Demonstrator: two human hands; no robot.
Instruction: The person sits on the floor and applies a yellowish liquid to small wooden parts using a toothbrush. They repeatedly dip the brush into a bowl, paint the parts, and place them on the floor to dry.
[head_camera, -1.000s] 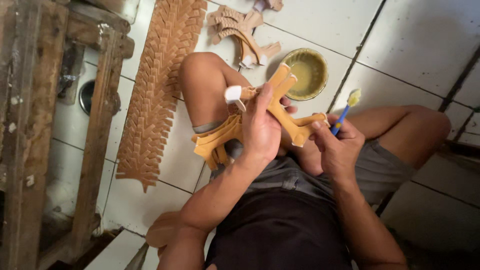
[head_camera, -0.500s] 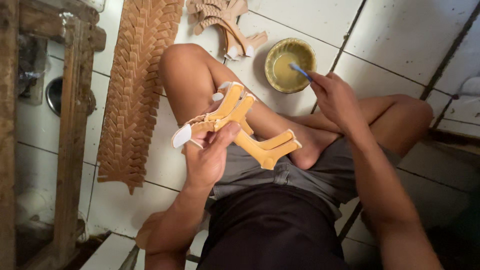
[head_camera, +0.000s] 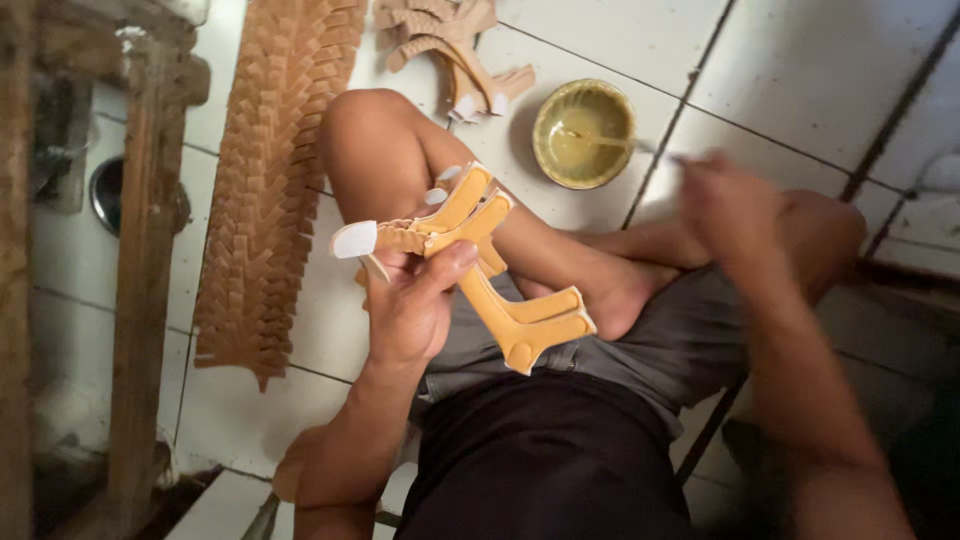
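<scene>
My left hand grips a carved wooden piece, yellow-orange with white tips and forked ends, held over my lap. My right hand is blurred with motion, just right of a small yellow-green bowl on the tiled floor. It holds a thin brush whose tip points toward the bowl. I sit cross-legged, with one knee raised behind the carved piece.
A long carved panel of overlapping feather shapes lies on the white tiles to the left. More carved pieces with white tips lie beyond my knee. A wooden frame stands at the far left.
My right hand reached out with the brush to the bowl and is now pulling back from it. The left hand turned and lowered the carved piece toward my lap.
</scene>
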